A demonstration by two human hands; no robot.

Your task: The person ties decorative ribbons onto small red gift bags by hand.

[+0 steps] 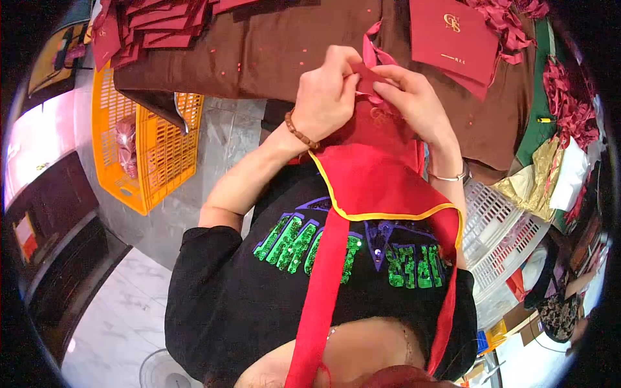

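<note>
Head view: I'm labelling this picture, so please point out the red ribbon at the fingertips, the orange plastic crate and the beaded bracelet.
Red ribbon (369, 52), head view: its upper length.
Orange plastic crate (167, 155), head view: its slatted side wall.
Beaded bracelet (298, 134), head view: its visible row of beads.

Can make out an orange crate (169, 141) on the grey floor (226, 142) at left, plus a white basket (495, 226) and crumpled gold wrapping (529, 184) at right.
</note>
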